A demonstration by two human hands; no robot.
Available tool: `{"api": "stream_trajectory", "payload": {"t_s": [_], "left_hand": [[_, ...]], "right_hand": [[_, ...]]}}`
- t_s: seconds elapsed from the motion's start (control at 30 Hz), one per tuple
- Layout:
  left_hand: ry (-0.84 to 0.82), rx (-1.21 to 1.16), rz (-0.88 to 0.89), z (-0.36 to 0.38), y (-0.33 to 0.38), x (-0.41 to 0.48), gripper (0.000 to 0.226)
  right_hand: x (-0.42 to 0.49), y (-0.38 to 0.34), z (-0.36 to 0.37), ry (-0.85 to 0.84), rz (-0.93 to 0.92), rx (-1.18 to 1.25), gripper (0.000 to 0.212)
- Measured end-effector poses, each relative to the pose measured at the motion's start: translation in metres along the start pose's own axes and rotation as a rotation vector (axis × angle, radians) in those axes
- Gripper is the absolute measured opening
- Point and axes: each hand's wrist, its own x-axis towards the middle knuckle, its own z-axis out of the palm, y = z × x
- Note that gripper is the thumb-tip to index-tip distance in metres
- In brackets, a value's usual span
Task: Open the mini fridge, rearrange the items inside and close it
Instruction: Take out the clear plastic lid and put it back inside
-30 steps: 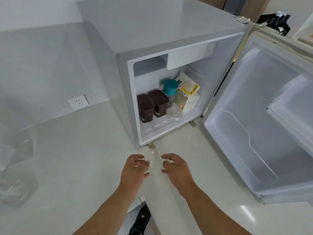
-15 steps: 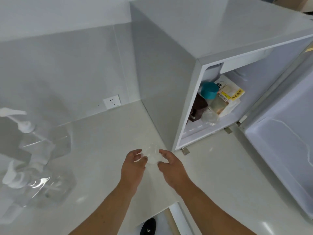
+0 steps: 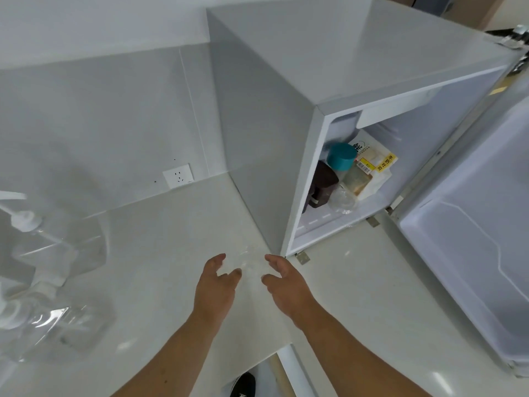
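1. While both forearms reach over the pale counter point(image 3: 160, 270), the left hand point(image 3: 216, 285) and right hand point(image 3: 286, 282) curl around a clear cup point(image 3: 249, 263), fingers half spread; whether they actually grip it I cannot tell.
2. Just beyond, the mini fridge point(image 3: 300, 81) stands on the counter, its door point(image 3: 472, 239) swung wide to the right.
3. Inside sit a brown container point(image 3: 325, 183), a teal-lidded jar point(image 3: 342, 156), a bread packet point(image 3: 372, 170) and a second clear cup point(image 3: 342, 200).
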Motion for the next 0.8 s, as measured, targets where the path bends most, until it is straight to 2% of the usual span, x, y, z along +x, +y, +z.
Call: {"api": "stream_trajectory", "payload": {"t_s": [0.07,0.13,0.2,0.3,0.5,0.67,0.8], "left_hand": [[0.099,0.107,0.054,0.005,0.002,-0.014,0.041],[0.121,0.116,0.094,0.017,0.009,-0.031,0.021],[0.032,0.073,0.078,0.037,0.022,-0.049,0.009],[-0.126,-0.049,-0.003,0.076,0.050,-0.071,0.004],[-0.259,-0.188,-0.097,0.154,0.097,-0.056,0.011],[-0.304,-0.210,-0.149,0.207,0.120,-0.003,0.025],[-0.302,-0.204,-0.255,0.247,0.122,0.044,0.028]], "right_hand": [[-0.010,0.006,-0.020,0.039,-0.008,-0.003,0.046],[-0.022,0.010,-0.047,0.107,-0.006,0.036,0.033],[-0.033,0.010,-0.077,0.180,0.008,0.073,0.024],[-0.043,-0.001,-0.123,0.254,0.015,0.116,0.023],[-0.015,-0.023,-0.196,0.348,0.023,0.148,0.015],[0.038,-0.033,-0.229,0.410,0.138,0.232,0.027],[0.084,-0.033,-0.242,0.413,0.261,0.392,0.015]]}}
